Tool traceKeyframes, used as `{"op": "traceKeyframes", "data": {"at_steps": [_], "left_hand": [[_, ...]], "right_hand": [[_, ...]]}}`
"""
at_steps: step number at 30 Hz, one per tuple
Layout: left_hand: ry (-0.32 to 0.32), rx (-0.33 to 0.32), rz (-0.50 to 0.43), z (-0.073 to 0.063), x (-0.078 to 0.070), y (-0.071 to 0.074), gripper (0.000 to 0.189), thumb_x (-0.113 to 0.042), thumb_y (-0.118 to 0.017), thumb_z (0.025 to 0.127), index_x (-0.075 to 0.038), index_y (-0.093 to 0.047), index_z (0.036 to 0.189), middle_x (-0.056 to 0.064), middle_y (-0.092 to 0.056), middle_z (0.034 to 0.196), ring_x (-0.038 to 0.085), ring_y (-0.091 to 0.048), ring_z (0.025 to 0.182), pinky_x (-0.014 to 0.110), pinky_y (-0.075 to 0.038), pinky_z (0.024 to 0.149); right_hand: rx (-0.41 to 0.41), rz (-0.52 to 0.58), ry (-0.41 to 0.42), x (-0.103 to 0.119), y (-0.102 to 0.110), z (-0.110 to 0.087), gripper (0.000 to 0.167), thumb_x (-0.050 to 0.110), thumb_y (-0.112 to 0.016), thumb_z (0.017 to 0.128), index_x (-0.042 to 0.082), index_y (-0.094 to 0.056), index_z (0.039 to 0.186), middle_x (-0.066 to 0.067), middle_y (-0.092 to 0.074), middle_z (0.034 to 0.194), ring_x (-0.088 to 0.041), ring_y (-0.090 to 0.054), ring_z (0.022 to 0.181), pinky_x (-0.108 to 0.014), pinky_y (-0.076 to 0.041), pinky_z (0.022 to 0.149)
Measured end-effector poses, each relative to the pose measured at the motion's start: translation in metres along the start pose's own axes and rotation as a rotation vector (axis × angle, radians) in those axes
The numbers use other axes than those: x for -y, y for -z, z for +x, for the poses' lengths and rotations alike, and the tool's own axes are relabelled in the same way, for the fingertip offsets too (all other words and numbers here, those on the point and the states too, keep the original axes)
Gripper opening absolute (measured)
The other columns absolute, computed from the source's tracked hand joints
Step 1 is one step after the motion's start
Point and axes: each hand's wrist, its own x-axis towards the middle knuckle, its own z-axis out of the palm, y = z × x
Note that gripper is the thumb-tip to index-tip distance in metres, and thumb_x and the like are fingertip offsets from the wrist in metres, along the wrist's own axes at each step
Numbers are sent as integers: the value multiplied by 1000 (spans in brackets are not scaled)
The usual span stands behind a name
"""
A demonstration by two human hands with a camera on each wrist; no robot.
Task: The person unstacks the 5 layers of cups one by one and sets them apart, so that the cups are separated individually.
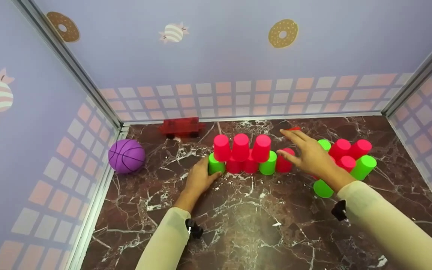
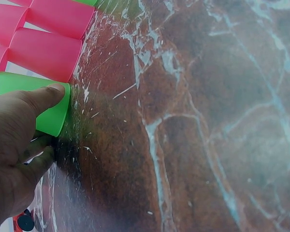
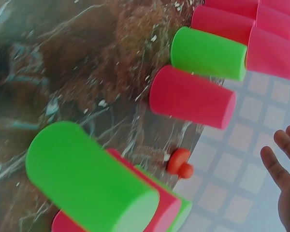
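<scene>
Upside-down plastic cups stand in a row at mid-table, three red cups point(image 1: 241, 147) resting on top of the lower ones. My left hand point(image 1: 198, 177) holds the green cup point(image 1: 216, 165) at the row's left end. In the left wrist view the thumb point(image 2: 47, 96) lies on this cup's near side, other fingers on its far side. My right hand point(image 1: 311, 154) is raised with fingers spread, holding nothing. Its nearest cup is the red cup point(image 1: 284, 163) at the row's right end, which appears apart from the hand in the right wrist view.
More red cups and green cups point(image 1: 365, 167) cluster at the right, partly hidden by my right arm. A purple basketball-patterned ball point(image 1: 126, 156) lies by the left wall. A translucent red toy vehicle point(image 1: 181, 127) stands at the back; a small orange-red knobbed object point(image 3: 179, 162) lies behind the right hand.
</scene>
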Motion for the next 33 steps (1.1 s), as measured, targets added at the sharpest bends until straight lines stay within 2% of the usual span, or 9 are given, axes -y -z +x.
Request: {"op": "traceKeyframes", "data": {"at_steps": [5, 13, 18, 20, 23, 27, 33], "left_hand": [[-8, -3, 5, -1, -1, 1, 71, -43, -91, 90, -12, -63, 147, 12, -77, 132, 35, -77, 118, 54, -61, 102], [0, 4, 5, 1, -2, 0, 72, -42, -91, 90, -12, -62, 149, 13, -76, 133, 35, -76, 119, 54, -61, 103], [-14, -6, 8, 2, -1, 2, 72, -43, -90, 91, -11, -62, 149, 13, -76, 133, 35, -76, 118, 55, -61, 102], [-24, -14, 11, 1, -1, 2, 72, -43, -90, 91, -10, -62, 149, 14, -77, 133, 35, -76, 118, 55, -62, 101], [-35, -20, 8, 1, -1, 1, 73, -43, -90, 91, -9, -62, 149, 15, -77, 132, 36, -77, 117, 55, -62, 101], [-28, -15, 3, 0, 0, 0, 73, -43, -90, 90, -9, -61, 148, 15, -77, 131, 36, -77, 117, 55, -62, 101], [-15, -6, 3, -1, 2, -1, 73, -43, -90, 90, -10, -61, 148, 13, -76, 132, 35, -77, 117, 54, -62, 102]], "right_hand": [[53, 1, -27, 11, -9, 8, 72, 39, -81, 102, 14, -54, 164, -19, -63, 156, -53, -69, 129, -70, -55, 109], [105, -9, -10, 23, -19, 20, 73, 42, -78, 103, 12, -52, 164, -18, -62, 156, -48, -73, 124, -67, -57, 110], [109, 0, 7, 27, -25, 24, 73, 42, -77, 104, 9, -51, 164, -19, -63, 152, -46, -70, 132, -66, -56, 111], [100, 1, 17, 27, -28, 25, 73, 41, -77, 104, 8, -51, 164, -20, -64, 151, -45, -71, 129, -65, -56, 111], [86, 1, 29, 26, -32, 26, 72, 40, -77, 104, 7, -51, 164, -20, -65, 149, -42, -76, 113, -67, -55, 111], [89, -10, 27, 26, -35, 26, 72, 40, -76, 105, 7, -51, 164, -20, -67, 148, -38, -75, 92, -68, -55, 109], [81, -12, 25, 29, -37, 27, 70, 38, -76, 106, 5, -52, 162, -22, -70, 139, -43, -76, 113, -68, -55, 110]]}}
